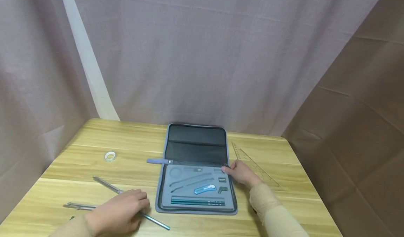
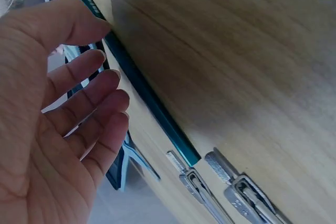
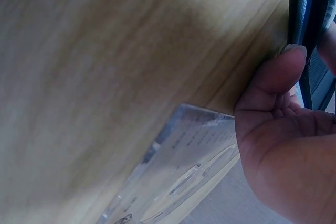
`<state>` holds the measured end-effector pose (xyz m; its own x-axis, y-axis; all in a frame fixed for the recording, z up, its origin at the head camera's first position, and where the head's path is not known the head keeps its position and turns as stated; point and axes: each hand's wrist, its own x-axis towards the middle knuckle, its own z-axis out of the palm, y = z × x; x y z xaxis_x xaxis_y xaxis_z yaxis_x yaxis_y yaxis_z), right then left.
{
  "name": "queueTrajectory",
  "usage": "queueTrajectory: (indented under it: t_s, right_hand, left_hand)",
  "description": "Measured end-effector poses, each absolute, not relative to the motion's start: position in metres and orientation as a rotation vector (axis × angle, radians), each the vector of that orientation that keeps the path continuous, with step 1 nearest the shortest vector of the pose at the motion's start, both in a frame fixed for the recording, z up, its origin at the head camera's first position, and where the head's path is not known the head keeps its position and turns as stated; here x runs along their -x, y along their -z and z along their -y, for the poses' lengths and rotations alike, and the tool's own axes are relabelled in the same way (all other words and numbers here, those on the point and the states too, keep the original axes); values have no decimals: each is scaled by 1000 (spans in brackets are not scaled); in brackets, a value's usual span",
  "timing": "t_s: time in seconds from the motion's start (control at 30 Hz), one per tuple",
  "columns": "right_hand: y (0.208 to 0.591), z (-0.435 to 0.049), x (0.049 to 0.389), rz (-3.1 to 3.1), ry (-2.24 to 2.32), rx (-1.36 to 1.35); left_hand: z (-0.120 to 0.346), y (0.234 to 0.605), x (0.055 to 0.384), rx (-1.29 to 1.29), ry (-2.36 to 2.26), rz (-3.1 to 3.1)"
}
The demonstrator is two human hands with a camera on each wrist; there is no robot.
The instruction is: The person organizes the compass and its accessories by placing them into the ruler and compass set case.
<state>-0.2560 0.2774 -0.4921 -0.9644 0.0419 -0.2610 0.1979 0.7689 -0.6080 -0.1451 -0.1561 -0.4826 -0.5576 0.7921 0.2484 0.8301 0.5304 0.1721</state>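
Note:
An unzipped stationery case point(image 1: 196, 132) lies spread on the table, its black lid pocket at the back. In its grey insert sit a blue utility knife point(image 1: 205, 189), dark green pencils point(image 1: 197, 201) and a small sharpener point(image 1: 222, 179). My right hand point(image 1: 241, 173) pinches the case's right edge near the fold, thumb on one side and fingers on the other in the right wrist view. Beside the case, my left hand point(image 1: 121, 209) hovers over a loose green pencil point(image 2: 152, 103). Its fingers are loosely bent and spread apart, with the thumb tip right at the pencil.
Left on the wooden table point(image 1: 135, 138) lie a metal compass point(image 1: 107, 184), a second metal compass point(image 1: 77, 205) and a small tape roll point(image 1: 109, 156). Clear plastic set squares point(image 3: 184, 150) lie right of the case. Curtains point(image 1: 202, 54) hang around the table.

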Motion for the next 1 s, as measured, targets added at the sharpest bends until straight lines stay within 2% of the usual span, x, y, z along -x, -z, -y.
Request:
queueTrajectory:
  t_s: [1.0]
  right_hand:
    - [491,-276,254,-2735,985,-217]
  left_hand:
    - [156,492,152,1447,319,2556]
